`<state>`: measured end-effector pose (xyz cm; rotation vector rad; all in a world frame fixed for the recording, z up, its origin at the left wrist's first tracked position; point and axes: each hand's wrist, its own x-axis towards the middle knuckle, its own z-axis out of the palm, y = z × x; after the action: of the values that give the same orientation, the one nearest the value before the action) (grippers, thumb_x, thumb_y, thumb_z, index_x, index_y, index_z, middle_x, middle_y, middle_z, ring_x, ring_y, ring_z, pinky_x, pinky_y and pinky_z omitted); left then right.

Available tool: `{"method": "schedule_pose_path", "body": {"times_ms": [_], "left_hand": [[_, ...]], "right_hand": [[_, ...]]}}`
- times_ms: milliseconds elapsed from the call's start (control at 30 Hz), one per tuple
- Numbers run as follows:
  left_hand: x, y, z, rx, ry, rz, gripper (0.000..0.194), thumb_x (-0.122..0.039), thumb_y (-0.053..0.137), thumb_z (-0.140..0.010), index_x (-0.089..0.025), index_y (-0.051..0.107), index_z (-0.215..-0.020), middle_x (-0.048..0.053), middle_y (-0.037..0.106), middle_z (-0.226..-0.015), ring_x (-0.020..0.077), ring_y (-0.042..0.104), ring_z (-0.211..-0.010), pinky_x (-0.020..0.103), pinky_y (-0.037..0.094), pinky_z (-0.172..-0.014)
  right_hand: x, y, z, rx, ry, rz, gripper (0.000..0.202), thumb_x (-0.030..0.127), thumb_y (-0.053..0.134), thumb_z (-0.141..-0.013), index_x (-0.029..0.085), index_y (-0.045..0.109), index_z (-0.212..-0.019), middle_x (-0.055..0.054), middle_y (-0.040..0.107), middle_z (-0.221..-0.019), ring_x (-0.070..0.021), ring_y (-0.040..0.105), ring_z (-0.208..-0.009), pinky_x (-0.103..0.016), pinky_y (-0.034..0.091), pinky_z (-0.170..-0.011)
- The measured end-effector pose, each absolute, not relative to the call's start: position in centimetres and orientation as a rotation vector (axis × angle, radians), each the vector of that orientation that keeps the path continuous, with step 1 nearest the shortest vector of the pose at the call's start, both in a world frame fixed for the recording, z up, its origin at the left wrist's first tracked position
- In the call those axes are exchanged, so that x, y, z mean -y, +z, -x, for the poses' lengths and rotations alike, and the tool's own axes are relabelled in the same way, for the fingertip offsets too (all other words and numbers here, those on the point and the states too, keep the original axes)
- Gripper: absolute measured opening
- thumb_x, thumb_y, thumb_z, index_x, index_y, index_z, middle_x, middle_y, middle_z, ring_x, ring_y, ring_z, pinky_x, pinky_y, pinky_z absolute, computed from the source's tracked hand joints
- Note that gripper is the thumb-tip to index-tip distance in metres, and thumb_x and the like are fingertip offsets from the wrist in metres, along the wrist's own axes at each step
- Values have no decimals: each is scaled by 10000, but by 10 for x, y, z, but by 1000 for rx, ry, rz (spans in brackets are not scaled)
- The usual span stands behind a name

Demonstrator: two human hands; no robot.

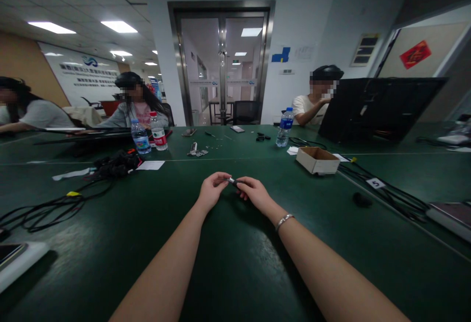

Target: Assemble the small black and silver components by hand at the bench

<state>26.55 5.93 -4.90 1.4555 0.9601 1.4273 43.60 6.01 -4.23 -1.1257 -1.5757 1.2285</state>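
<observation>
Above the middle of the green table (235, 273), my two hands meet at a small dark object with a shiny silver end (232, 180). It is too small for me to tell its kind. My left hand (212, 188) pinches the silver end between thumb and fingers. On the dark end, my right hand (256, 193) is closed, its lower fingers curled under. A silver bracelet (284, 221) circles my right wrist. Fingers cover part of the object.
An open cardboard box (318, 160) stands to the right, near black cables (390, 197) and a dark mouse-like object (362, 199). Bottles (158, 133) and tangled black gear (117, 164) lie left. Small metal parts (197, 150) are ahead. Several people sit across the table.
</observation>
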Motion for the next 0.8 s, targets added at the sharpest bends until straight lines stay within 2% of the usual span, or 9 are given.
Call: {"method": "schedule_pose_path", "body": {"times_ms": [133,267,333,400,500,633,800], "left_hand": [[-53,-43,-267,-980,1406,-1420,251,-263,689,-706,-170,684,-939,92,696,-1025,205,638,-972,369,442,-947],[-51,-41,-269,-1088,1362,-1360,399,-344,671,-739,-185,629,-1103,108,682,-1062,197,658,-873,344,489,-815],[-53,-43,-270,-1159,1341,-1346,401,-384,663,-742,-170,623,-1078,102,688,-1000,190,661,-801,324,497,-736],[-56,-47,-270,-1214,1320,-1368,342,-405,664,-733,-150,647,-961,88,694,-917,187,657,-759,314,496,-700],[-58,-49,-268,-1209,1324,-1428,267,-382,679,-718,-150,665,-849,71,700,-853,191,657,-779,330,502,-753],[-56,-46,-265,-1108,1338,-1453,240,-297,698,-705,-163,676,-903,72,710,-945,204,656,-917,363,481,-888],[-56,-46,-262,-1031,1348,-1468,232,-254,706,-698,-161,669,-907,71,714,-973,200,654,-953,387,461,-954]], "right_hand": [[-61,-44,-437,1583,1224,1104,226,248,543,-818,136,638,-989,11,581,-671,-70,518,-537,-176,414,-488],[-62,-45,-437,1604,1187,1098,234,247,547,-811,138,625,-1003,18,568,-673,-71,514,-532,-182,413,-486],[-61,-45,-436,1629,1150,1105,244,240,559,-802,136,621,-1014,25,556,-665,-71,507,-523,-186,412,-486],[-60,-45,-435,1657,1116,1115,252,220,568,-795,135,620,-1027,32,546,-653,-70,501,-515,-190,415,-494],[-58,-43,-435,1677,1098,1131,248,187,570,-790,140,624,-1027,30,555,-660,-70,506,-524,-193,425,-511],[-58,-40,-435,1656,1132,1142,233,177,555,-808,147,628,-1027,26,560,-659,-68,504,-515,-185,417,-490],[-59,-41,-435,1605,1187,1129,190,189,519,-847,149,613,-1008,19,573,-673,-59,499,-502,-167,404,-460]]}}
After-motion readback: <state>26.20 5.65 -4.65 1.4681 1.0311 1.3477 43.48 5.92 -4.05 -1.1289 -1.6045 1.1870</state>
